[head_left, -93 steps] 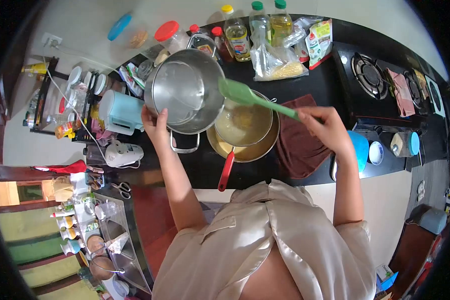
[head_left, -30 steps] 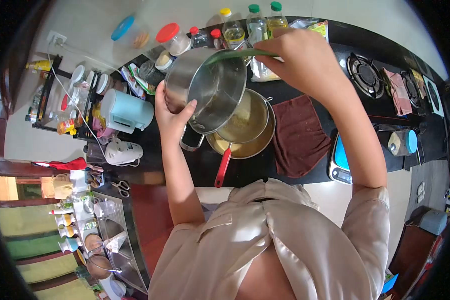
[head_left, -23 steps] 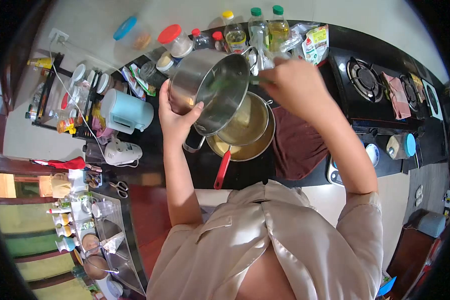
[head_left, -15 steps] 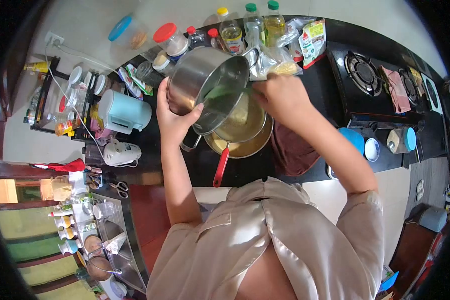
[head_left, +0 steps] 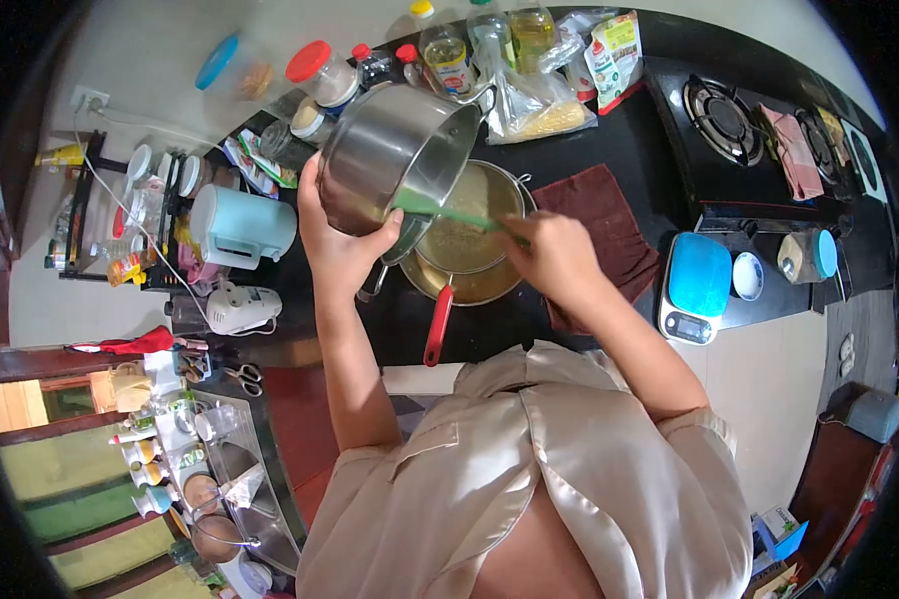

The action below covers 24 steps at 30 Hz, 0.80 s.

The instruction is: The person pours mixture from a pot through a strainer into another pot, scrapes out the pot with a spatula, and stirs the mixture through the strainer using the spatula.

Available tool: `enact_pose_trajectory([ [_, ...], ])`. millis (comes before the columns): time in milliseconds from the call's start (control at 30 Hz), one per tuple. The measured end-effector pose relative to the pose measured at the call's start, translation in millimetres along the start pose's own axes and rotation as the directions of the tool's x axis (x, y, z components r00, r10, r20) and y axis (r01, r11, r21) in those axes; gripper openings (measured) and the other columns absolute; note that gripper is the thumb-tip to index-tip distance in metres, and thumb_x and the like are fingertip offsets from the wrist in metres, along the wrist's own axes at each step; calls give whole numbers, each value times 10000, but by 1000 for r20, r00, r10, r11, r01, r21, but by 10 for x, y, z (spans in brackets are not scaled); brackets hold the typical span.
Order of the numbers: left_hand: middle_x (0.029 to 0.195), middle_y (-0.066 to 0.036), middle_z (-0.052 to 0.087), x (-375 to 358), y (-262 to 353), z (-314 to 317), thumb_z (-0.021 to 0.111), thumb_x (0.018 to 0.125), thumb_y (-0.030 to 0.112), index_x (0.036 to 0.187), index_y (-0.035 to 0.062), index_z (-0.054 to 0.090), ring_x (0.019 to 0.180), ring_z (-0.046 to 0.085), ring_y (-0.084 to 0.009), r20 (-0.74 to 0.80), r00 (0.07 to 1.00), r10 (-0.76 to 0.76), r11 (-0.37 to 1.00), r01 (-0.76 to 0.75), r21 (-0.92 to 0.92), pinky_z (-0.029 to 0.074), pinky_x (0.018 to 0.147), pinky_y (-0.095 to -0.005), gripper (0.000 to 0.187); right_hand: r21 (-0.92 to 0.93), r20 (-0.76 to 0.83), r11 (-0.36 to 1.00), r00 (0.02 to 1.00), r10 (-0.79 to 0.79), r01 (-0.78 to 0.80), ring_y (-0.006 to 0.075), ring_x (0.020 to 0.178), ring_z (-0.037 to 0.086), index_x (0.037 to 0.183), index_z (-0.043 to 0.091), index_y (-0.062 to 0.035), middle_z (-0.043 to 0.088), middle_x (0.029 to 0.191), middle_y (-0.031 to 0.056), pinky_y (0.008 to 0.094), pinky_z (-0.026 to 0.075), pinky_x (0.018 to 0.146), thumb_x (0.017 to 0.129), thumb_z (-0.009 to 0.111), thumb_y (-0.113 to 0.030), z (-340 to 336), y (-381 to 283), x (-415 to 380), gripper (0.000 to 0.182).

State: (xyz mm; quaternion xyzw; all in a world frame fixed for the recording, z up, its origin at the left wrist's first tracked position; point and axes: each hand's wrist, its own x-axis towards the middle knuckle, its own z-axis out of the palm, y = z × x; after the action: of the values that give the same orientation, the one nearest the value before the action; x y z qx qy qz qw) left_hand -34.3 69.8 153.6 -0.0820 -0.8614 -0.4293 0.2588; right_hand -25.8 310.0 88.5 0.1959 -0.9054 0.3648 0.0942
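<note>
My left hand [head_left: 342,245] grips a steel pot [head_left: 375,150], tilted on its side with its mouth to the right. In my right hand [head_left: 554,260] is a green spatula [head_left: 469,217]; its head reaches the pot's rim. Below the pot's mouth, a fine strainer [head_left: 484,235] with a red handle [head_left: 439,324] rests over a metal pan [head_left: 479,293]. Pale stuff lies in the strainer, and the pan holds something yellowish. Part of the strainer is hidden behind the spatula and pot.
A brown cloth [head_left: 599,235] lies right of the pan, then a blue-topped scale [head_left: 697,275] and a small white bowl [head_left: 747,276]. Bottles and jars line the back, beside a plastic bag [head_left: 539,110]. The stove [head_left: 724,120] is far right, a light blue jug [head_left: 240,228] left.
My right hand has moved down and toward me, and the green spatula now shows crosswise at the pot's rim. The pot has shifted slightly left. The view has shifted, showing more cloth and the scale.
</note>
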Motion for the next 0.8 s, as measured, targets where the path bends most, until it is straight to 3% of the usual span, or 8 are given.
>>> enact_pose_trajectory([
  [167,1236,-139,472,-14,31,61,814,556,84,1326,-6,339,1125,484,-227,-38,999,22,1000,-23,-6,385,971,-348,909,56,-239,998,971,29,-16,318,593,623,970,699,-83,637,711,162,405,506,557,812,644,-217,-525,-26,106,214],
  [300,1231,-143,471,-3,41,86,819,550,88,1323,-3,342,1127,481,-239,-23,997,80,993,-78,85,380,973,-352,913,-154,-289,985,957,32,-80,308,533,598,1090,664,-153,587,631,130,417,483,489,843,607,-192,-333,66,209,257],
  [433,1232,-148,466,1,96,45,816,538,95,1324,3,349,1135,473,-248,-33,994,104,993,-102,55,372,979,-358,919,61,-30,966,967,251,-249,341,704,637,1102,660,-98,632,794,220,410,501,612,849,600,-128,124,242,23,261],
  [533,1229,-147,468,-44,102,51,811,529,94,1330,7,346,1135,472,-250,-13,992,124,986,-122,114,370,982,-360,931,201,109,950,969,222,-240,340,754,651,1080,663,-63,625,847,239,372,513,654,864,591,-126,-98,66,-55,237],
  [633,1229,-145,471,-47,-24,81,806,527,89,1339,10,338,1138,473,-254,-44,994,105,991,-101,83,369,984,-362,941,326,77,927,983,166,-182,330,802,660,1082,661,-53,643,906,223,337,519,685,862,595,-105,-376,-141,-179,235],
  [667,1232,-144,471,-51,-53,84,805,528,86,1343,12,334,1141,473,-256,-67,994,85,994,-81,69,369,986,-363,944,403,59,910,995,76,-94,255,832,685,1092,652,-32,665,964,198,301,515,729,866,597,-82,-324,-136,-272,238],
  [700,1232,-144,471,-44,-35,77,805,528,86,1343,12,334,1141,473,-256,-63,994,84,994,-80,69,369,986,-363,944,580,-24,815,999,27,-8,328,706,656,1055,673,-62,647,865,206,349,522,627,860,612,-155,-179,-150,-349,224],
  [800,1245,-147,466,1,-3,69,804,531,86,1345,12,332,1153,469,-258,-32,996,86,991,-83,104,359,997,-365,945,596,166,785,983,82,-166,326,618,632,1102,664,-108,655,776,180,355,511,572,851,625,-167,106,-202,-470,260],
])
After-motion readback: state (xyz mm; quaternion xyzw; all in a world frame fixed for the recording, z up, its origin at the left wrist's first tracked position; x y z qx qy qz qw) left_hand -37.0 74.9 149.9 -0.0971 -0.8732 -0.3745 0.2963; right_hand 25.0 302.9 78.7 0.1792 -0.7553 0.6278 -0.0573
